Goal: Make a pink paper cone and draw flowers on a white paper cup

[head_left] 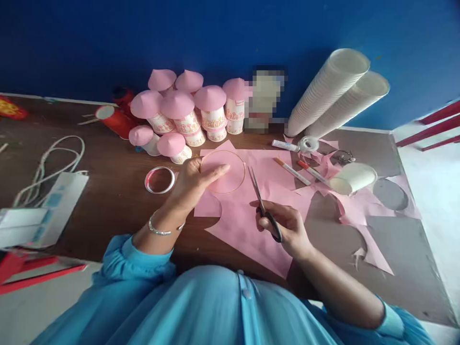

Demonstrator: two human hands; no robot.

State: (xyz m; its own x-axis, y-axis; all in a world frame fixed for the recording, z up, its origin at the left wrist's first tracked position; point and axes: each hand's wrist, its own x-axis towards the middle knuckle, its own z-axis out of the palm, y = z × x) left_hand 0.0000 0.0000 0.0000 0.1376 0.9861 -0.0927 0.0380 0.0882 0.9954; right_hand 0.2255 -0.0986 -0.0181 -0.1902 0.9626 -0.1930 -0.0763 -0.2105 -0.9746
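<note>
Between its thumb and fingers my left hand (192, 184) holds a pink paper circle (226, 179) edged with an orange line. The thumb lies on top of the paper, and the other fingers are mostly hidden beneath. To the right of it, my right hand (287, 225) grips black-handled scissors (259, 191), their narrow blades pointing away from me and only slightly apart. The blade tips are near the circle's right edge, apart from it. Under both hands lie larger pink paper sheets (258, 225) with curved cut edges.
Several paper-cup towers (187, 125) with pink cone roofs stand at the back. A tape roll (160, 180) lies left of my hand. Markers (293, 171), a paper cup (354, 178) and pink scraps (359, 215) lie right. Tall cup stacks (328, 91) lean on the blue wall.
</note>
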